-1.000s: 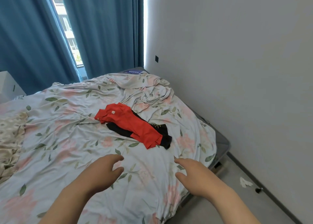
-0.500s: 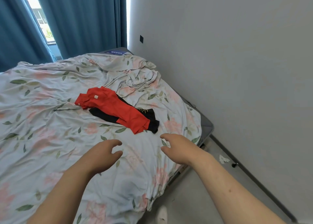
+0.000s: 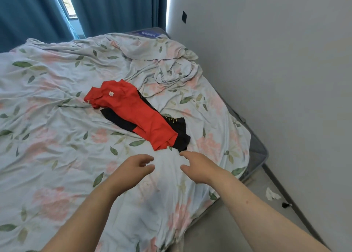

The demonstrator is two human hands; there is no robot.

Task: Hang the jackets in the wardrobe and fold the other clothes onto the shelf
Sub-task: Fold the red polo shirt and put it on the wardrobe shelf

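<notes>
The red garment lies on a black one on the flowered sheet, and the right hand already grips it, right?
No: the head view shows the right hand empty, just short of the red garment, which lies on the black garment on the flowered sheet.

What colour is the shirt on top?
Red shirt, lying over a black garment; seen in the head view.

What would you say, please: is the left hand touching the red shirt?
Apart. The head view shows a strip of floral sheet between the left hand and the near hem of the red shirt.
</notes>
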